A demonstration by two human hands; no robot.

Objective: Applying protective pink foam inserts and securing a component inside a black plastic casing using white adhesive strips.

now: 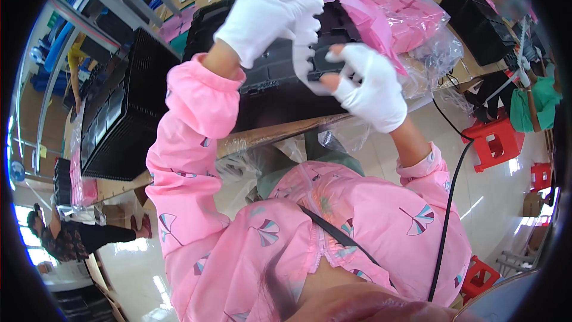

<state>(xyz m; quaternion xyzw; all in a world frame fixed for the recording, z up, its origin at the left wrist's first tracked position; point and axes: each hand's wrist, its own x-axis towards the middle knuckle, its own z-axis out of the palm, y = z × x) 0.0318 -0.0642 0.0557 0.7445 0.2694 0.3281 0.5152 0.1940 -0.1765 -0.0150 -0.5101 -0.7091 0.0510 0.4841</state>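
workshop seen from a head camera looking down: a cardboard-topped work table (pixel 280 131) runs across the upper half, a pale shiny floor lies below it, and the person's pink patterned smock fills the lower middle.

at about twelve o'clock both hands, in white gloves, meet over the table. the left hand (pixel 268 18) is curled around the upper part of a white notched plastic strip (pixel 307 36), its fingers wrapped closed on it. the right hand (pixel 372 86), at about one o'clock, pinches the strip's lower end together with a small dark part (pixel 325 59), thumb and fingertips closed on them; the glove leaves the fingertips bare. the strip stands roughly upright between the hands, above a black tray (pixel 280 92) lying on the table.

as a judgement, the work looks mid-way: the strip and the dark part are in hand and being fitted together, not yet set down. whether the tray beneath is full cannot be told.

counts: two gloved hands, one white strip, one dark part in the fingers. one clear bag of pink foam pieces (pixel 405 18) at one o'clock. a black slotted crate (pixel 119 113) at nine o'clock, another black box (pixel 476 24) at two o'clock. three red stools (pixel 494 143) show at right, from three to five o'clock. another person stands at eight o'clock.
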